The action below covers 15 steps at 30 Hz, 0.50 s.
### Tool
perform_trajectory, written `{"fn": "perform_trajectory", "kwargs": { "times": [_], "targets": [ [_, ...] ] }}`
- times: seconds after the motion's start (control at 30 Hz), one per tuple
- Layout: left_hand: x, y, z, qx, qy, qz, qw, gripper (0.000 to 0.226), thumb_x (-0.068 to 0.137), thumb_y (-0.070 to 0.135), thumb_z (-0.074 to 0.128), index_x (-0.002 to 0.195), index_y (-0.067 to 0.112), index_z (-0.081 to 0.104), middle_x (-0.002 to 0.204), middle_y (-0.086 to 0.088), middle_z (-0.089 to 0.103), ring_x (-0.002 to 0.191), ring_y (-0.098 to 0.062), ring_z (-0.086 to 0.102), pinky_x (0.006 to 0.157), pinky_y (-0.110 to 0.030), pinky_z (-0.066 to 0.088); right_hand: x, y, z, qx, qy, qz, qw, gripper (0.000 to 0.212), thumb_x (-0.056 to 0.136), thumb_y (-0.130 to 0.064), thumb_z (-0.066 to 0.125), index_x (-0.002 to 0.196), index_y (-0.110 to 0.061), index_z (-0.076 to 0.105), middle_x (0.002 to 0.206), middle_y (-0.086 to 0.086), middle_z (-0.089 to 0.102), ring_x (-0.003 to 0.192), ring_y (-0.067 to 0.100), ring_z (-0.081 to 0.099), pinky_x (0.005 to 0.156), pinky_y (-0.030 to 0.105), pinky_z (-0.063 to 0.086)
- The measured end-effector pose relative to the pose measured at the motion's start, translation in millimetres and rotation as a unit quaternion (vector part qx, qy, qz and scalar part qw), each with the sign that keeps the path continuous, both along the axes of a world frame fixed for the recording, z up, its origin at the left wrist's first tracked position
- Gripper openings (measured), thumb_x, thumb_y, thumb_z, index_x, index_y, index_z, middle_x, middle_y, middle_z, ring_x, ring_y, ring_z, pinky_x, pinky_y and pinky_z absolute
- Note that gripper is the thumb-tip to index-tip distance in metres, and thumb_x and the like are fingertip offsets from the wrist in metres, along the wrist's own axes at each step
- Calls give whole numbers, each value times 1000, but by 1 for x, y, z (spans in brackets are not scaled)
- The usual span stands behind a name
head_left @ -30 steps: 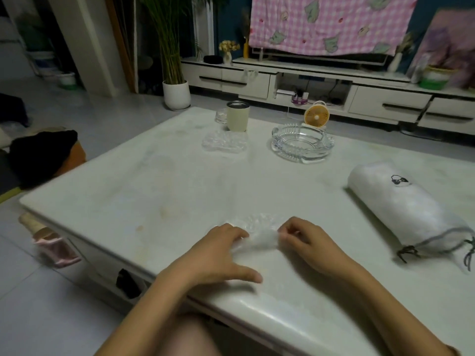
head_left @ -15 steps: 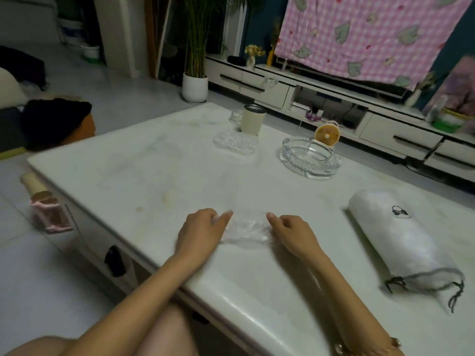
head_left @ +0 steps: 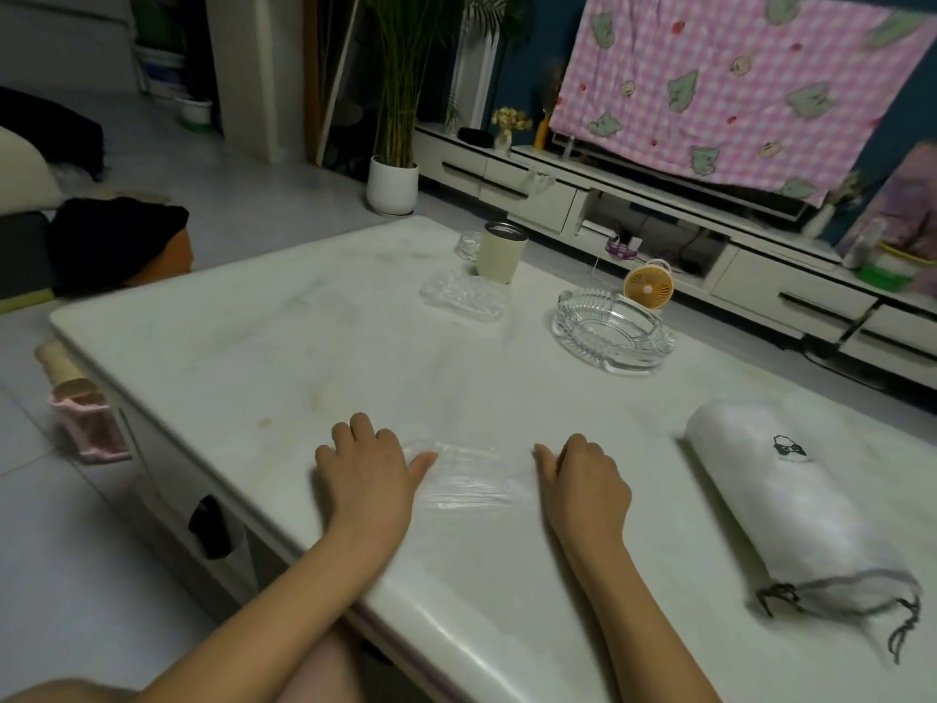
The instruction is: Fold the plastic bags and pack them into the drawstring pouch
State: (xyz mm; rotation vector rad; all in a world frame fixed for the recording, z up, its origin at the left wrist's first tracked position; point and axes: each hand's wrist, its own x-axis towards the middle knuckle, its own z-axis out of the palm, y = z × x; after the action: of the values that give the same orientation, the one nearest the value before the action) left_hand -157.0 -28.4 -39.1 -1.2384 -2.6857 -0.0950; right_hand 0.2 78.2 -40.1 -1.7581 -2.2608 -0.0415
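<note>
A: The pouch [head_left: 791, 504] at the table's right edge, white?
B: White, grey drawstring [head_left: 831, 583], small black print. The table [head_left: 253, 347] is pale, marbled.
A: That hanging cloth [head_left: 710, 83]?
B: Pink-and-white check, green shapes. The fan [head_left: 648, 289] is orange, the plastic bag [head_left: 471, 479] clear.

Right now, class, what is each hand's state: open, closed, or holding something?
Left hand: open, thumb resting on the left end of the plastic bag.
Right hand: fingers curled at the bag's right end; a pinch cannot be told.
</note>
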Motion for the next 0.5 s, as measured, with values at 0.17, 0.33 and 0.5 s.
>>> {"fn": "perform_trajectory", "kwargs": {
  "times": [0.17,0.33,0.5],
  "targets": [
    [-10,-1,10,52,-161,-78,982,44,92,57,41,81,17,59,92,1,51,98,-22,50,74,-28,34,13,6,-2,-11,82,4,997,24,97,-31,47,97,-9,57,97,7,59,91,24,55,74,33,41],
    [-20,-1,30,222,-505,-200,810,51,76,30,77,51,20,34,40,11,34,41,-3,33,43,-15,25,7,-11,36,-270,529,212,776,24,86,-15,67,108,-11,59,105,0,65,92,2,62,75,13,47],
    [-19,-7,34,134,-572,-282,759,43,73,31,80,57,19,42,46,15,36,45,-1,32,45,-13,27,-3,-31,34,-467,350,335,740,57,72,-52,71,114,-14,62,104,1,68,97,15,63,86,26,48]
  ]
}}
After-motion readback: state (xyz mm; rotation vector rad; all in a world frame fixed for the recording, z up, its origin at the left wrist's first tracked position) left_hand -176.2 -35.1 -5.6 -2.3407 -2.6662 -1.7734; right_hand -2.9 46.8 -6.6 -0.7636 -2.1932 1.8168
